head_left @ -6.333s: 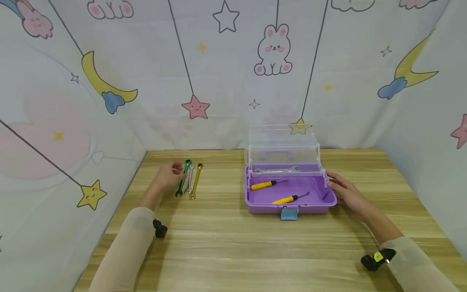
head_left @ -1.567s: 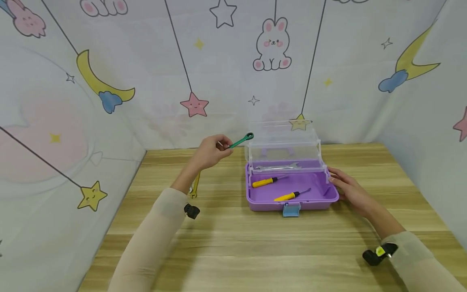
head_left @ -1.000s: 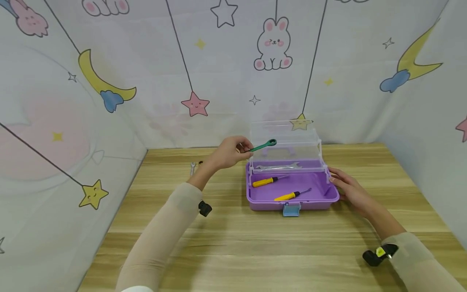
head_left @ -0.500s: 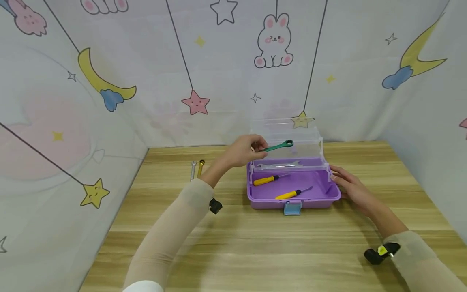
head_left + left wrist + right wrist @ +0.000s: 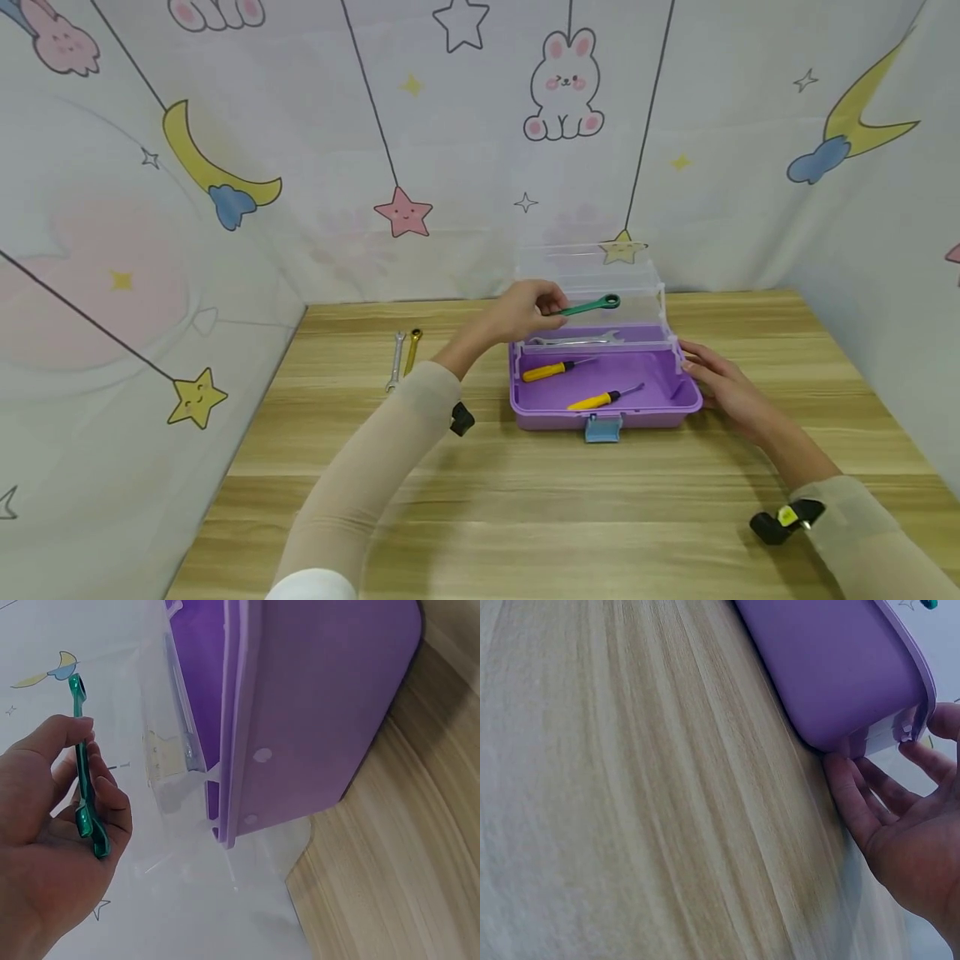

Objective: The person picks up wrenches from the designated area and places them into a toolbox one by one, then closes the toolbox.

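My left hand point(image 5: 528, 308) pinches a green ratchet wrench point(image 5: 594, 305) between thumb and fingers, its ring end pointing right. It is held over the back left of an open purple toolbox point(image 5: 555, 421). In the left wrist view, the wrench point(image 5: 81, 757) crosses the fingers, with its open end near the palm. My right hand point(image 5: 723, 387) rests against the toolbox's right end. Its fingers point(image 5: 847, 796) touch that end, low by the table, in the right wrist view. Inside the box lie two yellow-handled screwdrivers point(image 5: 546, 372); a silver wrench point(image 5: 581, 340) lies in the clear upper tray.
A silver wrench point(image 5: 396, 360) and a gold wrench point(image 5: 412, 350) lie on the wooden table point(image 5: 570, 517), left of the toolbox. The transparent lid point(image 5: 592, 271) stands raised at the back. A printed cloth point(image 5: 465, 150) surrounds the table.
My left hand has picked up the green wrench from beside the other two and carried it right, over the toolbox's back edge. My right hand stays at the box's right end.
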Action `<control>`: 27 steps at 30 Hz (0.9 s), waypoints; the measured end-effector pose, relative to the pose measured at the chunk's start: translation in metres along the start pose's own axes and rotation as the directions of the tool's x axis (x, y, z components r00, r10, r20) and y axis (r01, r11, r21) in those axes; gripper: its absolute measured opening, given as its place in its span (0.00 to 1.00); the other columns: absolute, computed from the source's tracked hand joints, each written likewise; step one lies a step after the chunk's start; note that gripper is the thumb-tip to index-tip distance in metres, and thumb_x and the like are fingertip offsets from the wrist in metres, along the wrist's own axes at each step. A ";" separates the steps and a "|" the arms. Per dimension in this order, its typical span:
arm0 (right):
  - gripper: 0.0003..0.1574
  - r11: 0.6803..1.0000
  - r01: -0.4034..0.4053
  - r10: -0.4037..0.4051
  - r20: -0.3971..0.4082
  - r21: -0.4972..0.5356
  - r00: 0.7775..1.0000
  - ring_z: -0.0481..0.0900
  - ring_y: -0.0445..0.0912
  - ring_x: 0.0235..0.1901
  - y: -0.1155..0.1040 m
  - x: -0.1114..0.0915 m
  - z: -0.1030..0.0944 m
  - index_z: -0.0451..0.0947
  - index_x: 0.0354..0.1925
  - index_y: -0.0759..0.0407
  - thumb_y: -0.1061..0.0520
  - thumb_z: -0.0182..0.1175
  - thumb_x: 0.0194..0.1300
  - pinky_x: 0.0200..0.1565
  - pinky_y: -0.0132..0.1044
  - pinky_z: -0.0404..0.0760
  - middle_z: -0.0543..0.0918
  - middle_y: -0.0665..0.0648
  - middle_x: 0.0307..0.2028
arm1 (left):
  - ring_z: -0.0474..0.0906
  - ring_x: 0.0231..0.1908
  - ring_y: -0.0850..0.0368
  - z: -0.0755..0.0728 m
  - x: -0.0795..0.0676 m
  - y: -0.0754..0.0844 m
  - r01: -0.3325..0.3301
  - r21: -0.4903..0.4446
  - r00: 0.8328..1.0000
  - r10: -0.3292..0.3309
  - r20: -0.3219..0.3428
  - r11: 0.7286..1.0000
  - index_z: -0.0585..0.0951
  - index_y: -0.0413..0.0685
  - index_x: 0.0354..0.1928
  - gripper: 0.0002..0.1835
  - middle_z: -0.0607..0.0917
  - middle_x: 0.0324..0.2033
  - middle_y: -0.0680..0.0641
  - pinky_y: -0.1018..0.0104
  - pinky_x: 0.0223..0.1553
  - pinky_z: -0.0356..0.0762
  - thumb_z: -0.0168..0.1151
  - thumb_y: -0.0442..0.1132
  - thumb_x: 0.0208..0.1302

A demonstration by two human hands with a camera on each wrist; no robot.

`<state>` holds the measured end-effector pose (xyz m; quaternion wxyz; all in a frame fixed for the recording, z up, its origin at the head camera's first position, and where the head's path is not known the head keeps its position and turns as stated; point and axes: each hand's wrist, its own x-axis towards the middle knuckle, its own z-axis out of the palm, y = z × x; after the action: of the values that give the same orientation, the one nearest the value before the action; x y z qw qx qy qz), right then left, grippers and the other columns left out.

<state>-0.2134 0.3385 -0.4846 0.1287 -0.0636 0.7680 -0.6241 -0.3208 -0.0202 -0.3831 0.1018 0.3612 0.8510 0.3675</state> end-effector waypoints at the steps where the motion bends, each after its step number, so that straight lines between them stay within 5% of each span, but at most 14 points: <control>1: 0.39 1.000 -0.001 0.001 0.000 -0.001 1.000 0.73 0.33 0.54 0.000 0.000 0.000 0.48 0.78 0.54 0.42 0.46 0.78 0.48 0.35 0.80 0.53 0.72 0.73 | 0.75 0.39 0.57 0.002 0.001 -0.001 0.001 0.001 1.000 -0.001 0.002 1.000 0.81 0.46 0.43 0.07 0.81 0.37 0.50 0.72 0.42 0.76 0.66 0.39 0.66; 27: 0.40 1.000 0.003 -0.003 0.008 0.014 1.000 0.75 0.33 0.54 -0.001 0.000 0.000 0.47 0.78 0.55 0.43 0.46 0.79 0.49 0.35 0.80 0.53 0.72 0.73 | 0.75 0.38 0.59 0.029 0.013 -0.010 -0.027 0.053 0.999 0.029 -0.039 0.998 0.81 0.51 0.43 0.07 0.80 0.37 0.53 0.72 0.41 0.76 0.66 0.43 0.67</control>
<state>-0.2130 0.3381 -0.4835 0.1312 -0.0664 0.7630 -0.6294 -0.3228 0.0004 -0.4095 0.0703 0.3683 0.8570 0.3534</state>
